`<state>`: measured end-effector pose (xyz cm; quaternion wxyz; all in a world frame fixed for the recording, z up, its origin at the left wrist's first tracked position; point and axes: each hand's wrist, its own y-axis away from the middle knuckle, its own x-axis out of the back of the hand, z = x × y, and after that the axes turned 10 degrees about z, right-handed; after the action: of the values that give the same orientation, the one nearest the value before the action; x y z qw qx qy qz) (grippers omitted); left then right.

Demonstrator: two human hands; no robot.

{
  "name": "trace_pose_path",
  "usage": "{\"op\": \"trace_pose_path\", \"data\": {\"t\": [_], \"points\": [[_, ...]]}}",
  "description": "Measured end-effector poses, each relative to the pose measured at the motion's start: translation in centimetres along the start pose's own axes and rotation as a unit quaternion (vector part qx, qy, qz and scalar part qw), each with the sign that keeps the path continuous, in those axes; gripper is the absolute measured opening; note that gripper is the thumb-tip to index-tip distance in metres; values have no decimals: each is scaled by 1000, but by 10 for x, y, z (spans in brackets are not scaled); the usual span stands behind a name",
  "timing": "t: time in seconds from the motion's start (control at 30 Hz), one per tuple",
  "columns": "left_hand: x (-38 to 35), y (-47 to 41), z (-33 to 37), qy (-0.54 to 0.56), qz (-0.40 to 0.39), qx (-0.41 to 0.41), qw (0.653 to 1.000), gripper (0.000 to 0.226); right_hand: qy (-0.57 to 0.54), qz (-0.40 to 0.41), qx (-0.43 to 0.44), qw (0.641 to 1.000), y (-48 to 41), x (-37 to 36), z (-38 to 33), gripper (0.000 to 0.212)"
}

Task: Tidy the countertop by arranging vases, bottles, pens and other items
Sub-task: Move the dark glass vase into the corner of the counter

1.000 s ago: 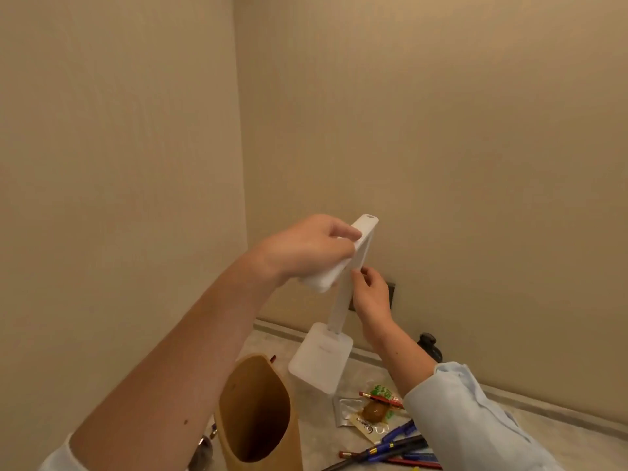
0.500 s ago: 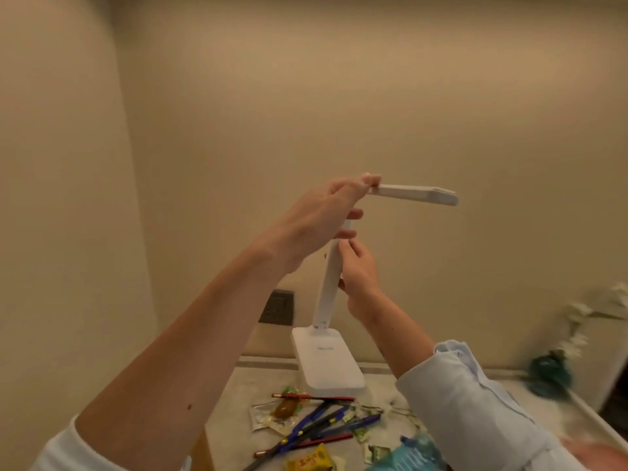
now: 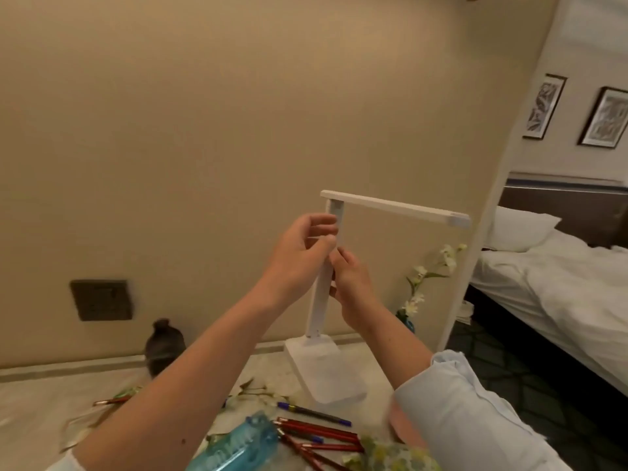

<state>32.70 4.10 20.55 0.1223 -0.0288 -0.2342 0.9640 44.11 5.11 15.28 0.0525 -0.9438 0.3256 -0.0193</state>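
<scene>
A white folding desk lamp (image 3: 394, 207) stands on the pale countertop (image 3: 40, 413), its head arm unfolded level to the right and its base (image 3: 328, 372) flat on the surface. My left hand (image 3: 299, 253) sits at the upper part of the lamp's stem with fingers curled loosely against it. My right hand (image 3: 350, 287) grips the stem from the right side, a little lower. Red and blue pens (image 3: 316, 430) lie scattered in front of the base. A blue plastic bottle (image 3: 238, 443) lies near the front edge.
A dark vase (image 3: 164, 345) stands by the wall under a dark wall socket (image 3: 102, 299). A teal vase with white flowers (image 3: 428, 277) stands at the counter's right end. Snack wrappers (image 3: 394, 453) lie at the front. A bed (image 3: 560, 283) is beyond on the right.
The lamp's head arm has gone from folded against the stem to level. My left hand has left the head arm and dropped to the stem. The view has swung right.
</scene>
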Motion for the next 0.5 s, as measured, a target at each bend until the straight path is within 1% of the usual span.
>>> {"op": "trace_pose_path", "data": {"t": [0.03, 0.1, 0.2, 0.27, 0.33, 0.4, 0.5], "points": [[-23, 0, -15, -8, 7, 14, 1000, 24, 5, 0, -8, 1000, -11, 21, 7, 25], [-31, 1, -37, -31, 20, 37, 999, 23, 11, 0, -6, 1000, -17, 33, 10, 23], [-64, 1, -82, -109, 8, 90, 990, 32, 19, -10, -13, 1000, -37, 66, 26, 22], [-78, 0, -108, -157, -15, 138, 978, 42, 16, -15, -21, 1000, -48, 80, 37, 23], [-90, 1, -130, -184, -52, 177, 965, 48, 11, -22, -24, 999, -58, 87, 46, 21], [-100, 0, -147, -199, -91, 196, 956, 47, 11, -31, -28, 999, -67, 91, 52, 20], [-112, -2, -169, -218, -114, 193, 950, 40, 12, -48, -43, 998, -80, 96, 64, 21]]}}
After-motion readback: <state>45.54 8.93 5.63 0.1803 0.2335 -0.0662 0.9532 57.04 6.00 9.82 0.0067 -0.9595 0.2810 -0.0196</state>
